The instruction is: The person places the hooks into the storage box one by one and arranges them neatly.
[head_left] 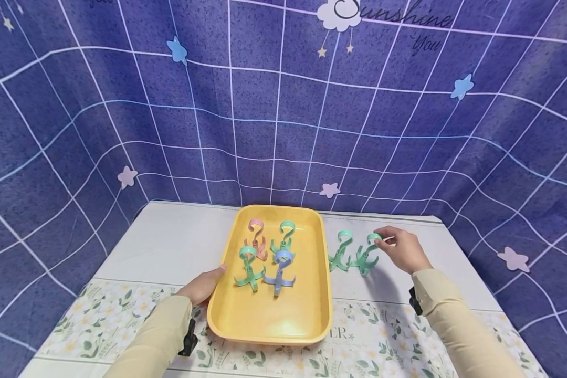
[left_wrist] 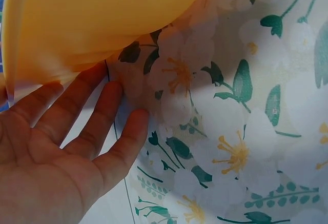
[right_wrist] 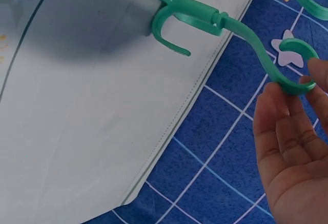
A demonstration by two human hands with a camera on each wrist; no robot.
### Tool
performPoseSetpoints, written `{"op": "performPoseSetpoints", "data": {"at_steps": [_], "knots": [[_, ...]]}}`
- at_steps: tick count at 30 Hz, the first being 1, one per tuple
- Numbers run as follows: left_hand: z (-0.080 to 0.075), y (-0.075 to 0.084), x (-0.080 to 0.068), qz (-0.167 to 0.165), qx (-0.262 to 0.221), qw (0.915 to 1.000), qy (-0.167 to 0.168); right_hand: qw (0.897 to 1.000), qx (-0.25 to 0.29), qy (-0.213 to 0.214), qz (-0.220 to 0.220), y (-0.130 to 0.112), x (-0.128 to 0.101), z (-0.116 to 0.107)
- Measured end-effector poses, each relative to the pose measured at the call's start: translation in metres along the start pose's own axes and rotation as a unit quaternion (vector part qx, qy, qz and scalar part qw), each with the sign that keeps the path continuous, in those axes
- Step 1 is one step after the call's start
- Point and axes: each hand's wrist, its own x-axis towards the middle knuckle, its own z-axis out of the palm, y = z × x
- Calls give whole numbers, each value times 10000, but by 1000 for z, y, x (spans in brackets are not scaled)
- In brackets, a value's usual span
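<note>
A yellow tray (head_left: pixel 283 323) sits on the table with a pink multi-prong hook (head_left: pixel 255 247), two green ones and a blue hook (head_left: pixel 280 278) in it. My left hand (head_left: pixel 202 285) holds the tray's left rim, thumb at the edge and fingers reaching under, as the left wrist view shows. Right of the tray, my right hand (head_left: pixel 401 249) pinches the curved top of a green hook (right_wrist: pixel 261 49) between thumb and fingers. The prongs of this hook point down, near the table. Another green hook (head_left: pixel 340 254) stands between it and the tray.
The table cover (head_left: pixel 179 236) is white, with a flowered band (head_left: pixel 123 304) toward the front. A blue curtain (head_left: pixel 283 131) with a grid and stars hangs behind the table and along both sides.
</note>
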Motion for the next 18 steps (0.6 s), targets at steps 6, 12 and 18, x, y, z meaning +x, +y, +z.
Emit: {"op": "performPoseSetpoints", "data": {"at_steps": [6, 12, 18], "knots": [[0, 2, -1, 56, -15, 10000, -32, 9999, 1, 117, -32, 3, -3, 3], [0, 1, -1, 127, -11, 9999, -72, 9996, 51, 252, -99, 6, -8, 2], [-1, 1, 0, 189, -2, 9998, -98, 9995, 30, 326, -40, 8, -13, -1]]}}
